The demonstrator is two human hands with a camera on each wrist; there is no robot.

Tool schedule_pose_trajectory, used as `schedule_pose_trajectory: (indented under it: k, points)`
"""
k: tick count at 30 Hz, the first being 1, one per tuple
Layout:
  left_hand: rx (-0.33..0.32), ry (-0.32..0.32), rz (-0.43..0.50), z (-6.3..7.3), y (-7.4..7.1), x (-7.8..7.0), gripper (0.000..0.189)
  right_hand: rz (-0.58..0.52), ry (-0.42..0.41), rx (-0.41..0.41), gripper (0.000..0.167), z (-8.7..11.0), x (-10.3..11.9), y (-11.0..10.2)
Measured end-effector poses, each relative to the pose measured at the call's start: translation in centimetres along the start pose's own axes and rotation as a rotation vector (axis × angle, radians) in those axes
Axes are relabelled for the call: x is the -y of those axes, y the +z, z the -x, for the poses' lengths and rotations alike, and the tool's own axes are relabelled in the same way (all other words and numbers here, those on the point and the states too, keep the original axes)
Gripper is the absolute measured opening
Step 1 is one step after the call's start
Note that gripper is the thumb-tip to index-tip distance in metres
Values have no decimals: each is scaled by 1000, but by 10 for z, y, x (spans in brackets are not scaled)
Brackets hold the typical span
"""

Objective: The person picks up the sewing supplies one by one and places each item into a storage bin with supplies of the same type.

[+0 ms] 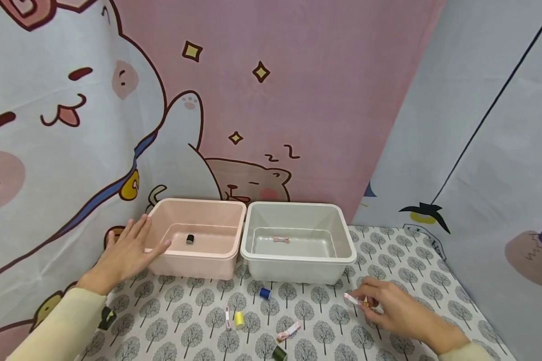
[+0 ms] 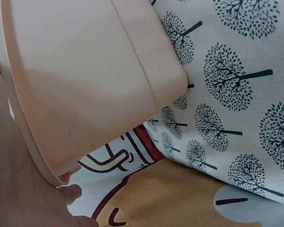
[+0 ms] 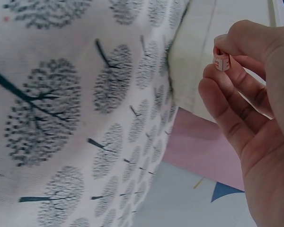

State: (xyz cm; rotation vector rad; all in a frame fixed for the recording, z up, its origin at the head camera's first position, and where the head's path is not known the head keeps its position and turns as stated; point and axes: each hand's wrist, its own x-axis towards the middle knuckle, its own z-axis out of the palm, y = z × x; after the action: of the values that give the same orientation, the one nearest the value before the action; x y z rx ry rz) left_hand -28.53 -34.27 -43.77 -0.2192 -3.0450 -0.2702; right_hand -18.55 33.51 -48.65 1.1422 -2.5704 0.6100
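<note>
Head view: at lower left, the left hand, fingers straight and apart, touches a pink rectangular plastic bin; at lower right, the right hand pinches a folded pink-and-white measuring tape. Left wrist view: the hand lies against the bin's rim, frame left. Right wrist view: thumb and fingertip clamp the tape, upper right.

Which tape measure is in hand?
The tape measure pinched by the right hand; the others lie loose in the grey bin or on the tree-print cloth.
</note>
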Motion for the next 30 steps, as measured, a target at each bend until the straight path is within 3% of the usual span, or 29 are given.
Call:
schedule_pose_trajectory:
  k: [11,23,30]
  points:
    - [3,6,-1,1,-1,0,114,73,-29,-89,37,-21,9,-16]
    - [2,8,1,-1,3,0,115,77,-131,-147,45,-47,11,-40]
    - [10,11,5,-2,1,2,115,118,-132,-132,38,-73,11,-57]
